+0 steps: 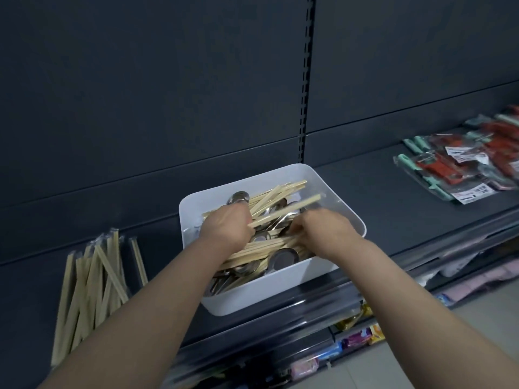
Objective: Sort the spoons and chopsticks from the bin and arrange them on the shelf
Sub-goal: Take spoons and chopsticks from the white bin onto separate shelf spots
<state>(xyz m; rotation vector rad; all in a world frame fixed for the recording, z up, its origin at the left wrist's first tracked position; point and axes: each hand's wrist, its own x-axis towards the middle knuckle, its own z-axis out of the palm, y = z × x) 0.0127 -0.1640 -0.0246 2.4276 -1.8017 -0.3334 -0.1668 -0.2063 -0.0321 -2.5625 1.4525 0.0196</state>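
Note:
A white plastic bin [334,189] sits on the dark shelf [379,220], filled with wooden chopsticks [269,199] and metal spoons [283,258] mixed together. Both my hands are inside the bin. My left hand [224,228] grips a few chopsticks that stick out toward the right. My right hand [323,228] is curled down onto a bundle of chopsticks lying across the bin; its fingertips are blurred and hidden. A pile of wrapped chopsticks [90,279] lies on the shelf to the left of the bin.
Packaged red and teal utensils [460,167] lie on the shelf at the right. The shelf's dark back panel [168,94] rises behind the bin. Lower shelves hold colourful packets [356,335]. A tiled floor [421,346] shows at the bottom right.

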